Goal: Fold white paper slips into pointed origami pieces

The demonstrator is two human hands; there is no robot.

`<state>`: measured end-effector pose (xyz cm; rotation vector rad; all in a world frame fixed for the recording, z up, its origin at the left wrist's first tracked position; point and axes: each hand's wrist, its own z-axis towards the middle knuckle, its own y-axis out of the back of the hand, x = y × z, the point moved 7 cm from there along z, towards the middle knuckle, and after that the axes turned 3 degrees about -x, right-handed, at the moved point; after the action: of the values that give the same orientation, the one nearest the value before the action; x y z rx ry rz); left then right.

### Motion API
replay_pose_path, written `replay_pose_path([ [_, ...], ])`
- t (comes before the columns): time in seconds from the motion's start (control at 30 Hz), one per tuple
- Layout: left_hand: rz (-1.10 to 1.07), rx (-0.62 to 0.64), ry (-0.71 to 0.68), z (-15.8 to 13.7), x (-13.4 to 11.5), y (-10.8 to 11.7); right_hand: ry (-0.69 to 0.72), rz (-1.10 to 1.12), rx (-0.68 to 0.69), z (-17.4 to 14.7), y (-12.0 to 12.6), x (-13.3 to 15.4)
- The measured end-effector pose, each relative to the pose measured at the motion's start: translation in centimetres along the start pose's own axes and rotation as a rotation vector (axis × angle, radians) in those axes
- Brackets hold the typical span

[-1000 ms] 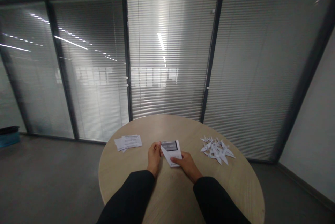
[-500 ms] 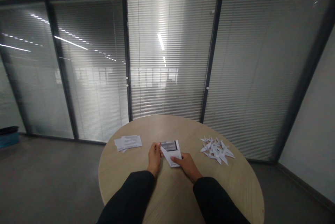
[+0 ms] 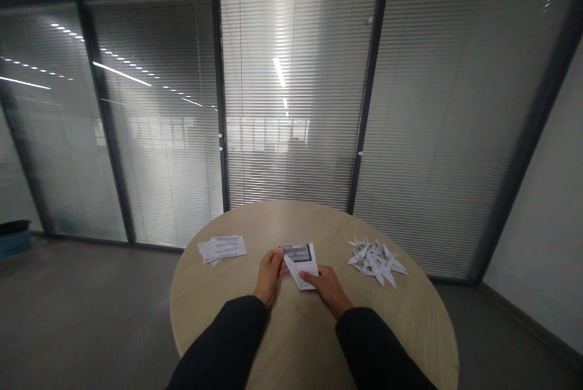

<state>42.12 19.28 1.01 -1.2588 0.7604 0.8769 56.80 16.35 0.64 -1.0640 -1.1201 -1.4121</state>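
Between my hands is a partly folded sheet of paper [image 3: 302, 266], white with a dark printed block on its upper part and a slanting fold along its left side. My left hand [image 3: 270, 270] pinches its upper left edge with thumb and fingers. My right hand [image 3: 328, 287] grips the lower right part, thumb on top and the other fingers hidden underneath. A heap of folded white paper stars or cranes [image 3: 376, 261] lies to the right of my right hand. Left of my left hand, several printed paper sheets [image 3: 228, 247] lie loosely stacked.
Everything rests on a round light wood table [image 3: 291, 220]. Behind it stands a glass partition with blinds [image 3: 291, 177] and dark frames. A blue bin with a black rim [image 3: 14, 241] is on the floor at far left.
My left hand has shifted slightly along the paper's left edge, and the fold there covers a little more of the printed block. The right hand keeps its grip.
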Motion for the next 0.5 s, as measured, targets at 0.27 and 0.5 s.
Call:
replay_pose_path([
  [0.27, 0.041, 0.087, 0.058, -0.80, 0.03, -0.90, -0.016, 0.069, -0.023, 0.22, 0.24, -0.52],
  [0.5, 0.018, 0.050, 0.050, -0.78, -0.35, -0.72, 0.008, 0.076, 0.009, 0.18, -0.06, -0.23],
])
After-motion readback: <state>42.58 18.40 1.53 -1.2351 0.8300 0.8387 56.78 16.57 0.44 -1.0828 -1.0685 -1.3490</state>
